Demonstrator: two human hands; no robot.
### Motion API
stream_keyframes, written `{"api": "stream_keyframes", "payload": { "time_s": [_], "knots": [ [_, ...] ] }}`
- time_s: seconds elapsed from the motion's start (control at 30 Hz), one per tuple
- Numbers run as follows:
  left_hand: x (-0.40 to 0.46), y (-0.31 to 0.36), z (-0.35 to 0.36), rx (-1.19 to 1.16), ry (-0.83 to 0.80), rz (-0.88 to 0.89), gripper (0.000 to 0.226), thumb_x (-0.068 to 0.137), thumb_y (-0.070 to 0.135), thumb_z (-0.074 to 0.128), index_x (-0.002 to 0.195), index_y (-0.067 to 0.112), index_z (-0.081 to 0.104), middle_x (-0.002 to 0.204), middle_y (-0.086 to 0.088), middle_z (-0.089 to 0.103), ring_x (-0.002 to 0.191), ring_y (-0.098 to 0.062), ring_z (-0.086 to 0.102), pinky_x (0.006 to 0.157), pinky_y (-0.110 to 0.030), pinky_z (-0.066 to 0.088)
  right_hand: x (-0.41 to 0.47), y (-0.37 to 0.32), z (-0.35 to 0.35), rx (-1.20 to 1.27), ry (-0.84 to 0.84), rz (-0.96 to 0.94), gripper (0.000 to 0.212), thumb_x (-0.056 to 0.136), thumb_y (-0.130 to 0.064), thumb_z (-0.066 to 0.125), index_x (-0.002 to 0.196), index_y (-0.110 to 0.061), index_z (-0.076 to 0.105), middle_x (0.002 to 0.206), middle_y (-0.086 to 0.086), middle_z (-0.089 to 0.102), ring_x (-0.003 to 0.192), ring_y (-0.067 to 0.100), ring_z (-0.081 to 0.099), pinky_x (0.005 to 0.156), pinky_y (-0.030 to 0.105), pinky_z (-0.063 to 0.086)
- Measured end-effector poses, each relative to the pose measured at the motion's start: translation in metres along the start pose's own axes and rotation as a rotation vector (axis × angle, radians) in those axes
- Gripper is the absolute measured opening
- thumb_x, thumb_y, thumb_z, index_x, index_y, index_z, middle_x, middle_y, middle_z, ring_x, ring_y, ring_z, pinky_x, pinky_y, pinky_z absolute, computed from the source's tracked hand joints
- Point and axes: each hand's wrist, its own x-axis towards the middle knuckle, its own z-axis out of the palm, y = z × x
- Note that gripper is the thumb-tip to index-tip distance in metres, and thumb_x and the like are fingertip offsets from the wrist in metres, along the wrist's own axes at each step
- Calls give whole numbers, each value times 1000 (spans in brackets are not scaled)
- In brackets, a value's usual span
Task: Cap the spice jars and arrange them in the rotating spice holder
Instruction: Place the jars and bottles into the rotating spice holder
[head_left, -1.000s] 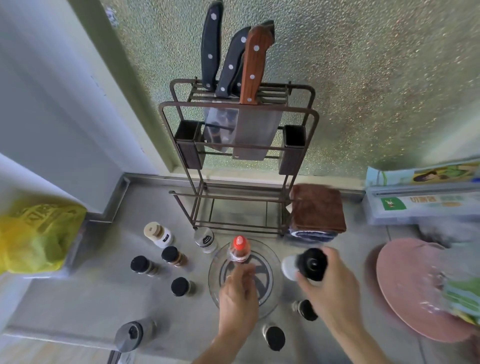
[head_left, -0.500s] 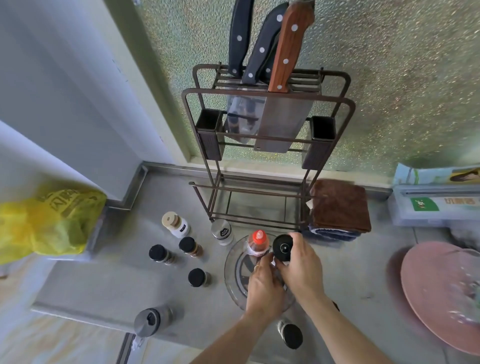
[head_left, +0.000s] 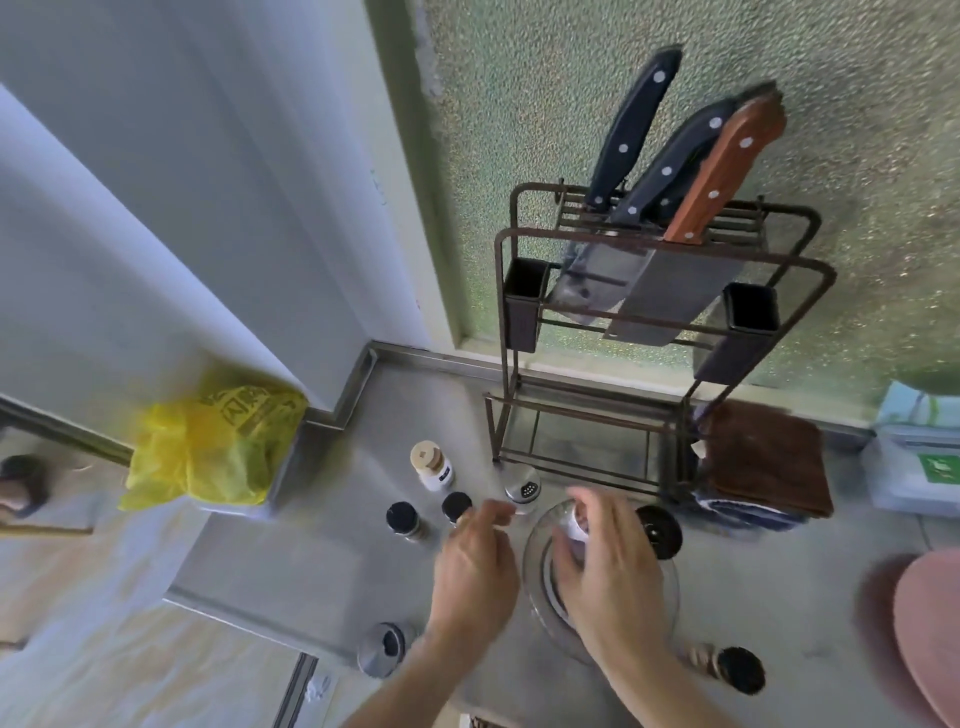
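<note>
A grey counter (head_left: 322, 561) runs along a speckled green wall, and on it at the back stands a brown wire knife rack (head_left: 660, 332) holding two black-handled knives and a wooden-handled cleaver (head_left: 691, 249). Left of the counter lies a crumpled yellow plastic bag (head_left: 213, 447); right of the rack sits a folded brown cloth (head_left: 763, 457), and a pink round board (head_left: 930, 623) shows at the right edge.

The clear rotating spice holder (head_left: 540, 608) sits on the counter in front of the rack, mostly covered by the right hand (head_left: 608, 566). That hand's fingers curl round a small jar with a white label (head_left: 576, 522) over the holder; motion blur hides how firm the grip is. A black-capped jar (head_left: 660, 530) stands at the holder's far right rim.

The left hand (head_left: 475, 566) hovers just left of the holder, fingers loosely bent and blurred, holding nothing I can make out.

Loose jars stand on the counter: a white jar with a tan lid (head_left: 431, 465), a silver shaker-top jar (head_left: 522, 488), two black-capped jars (head_left: 402, 519) to the left, a steel-lidded jar (head_left: 384, 649) near the front edge, and a black-capped jar lying on its side (head_left: 732, 667) at the right
</note>
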Motion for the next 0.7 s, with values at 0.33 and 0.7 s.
{"api": "stream_keyframes", "payload": {
  "time_s": [0.33,0.7],
  "knots": [
    [88,-18,27,101,-258,-107,39,90,1,48,127,7,58,123,-14,67,115,-32,63,95,-37,49,64,-9,113,-238,-352,223,29,100,-15,54,128,-10,47,128,8,60,115,23,63,91,30,52],
    [45,-13,-16,-72,-336,49,52,70,16,30,100,26,72,99,9,74,95,-13,70,83,-34,59,-4,-21,54,-56,-203,300,49,80,-24,80,123,-12,60,110,7,71,93,30,72,70,40,56]
  ]
}}
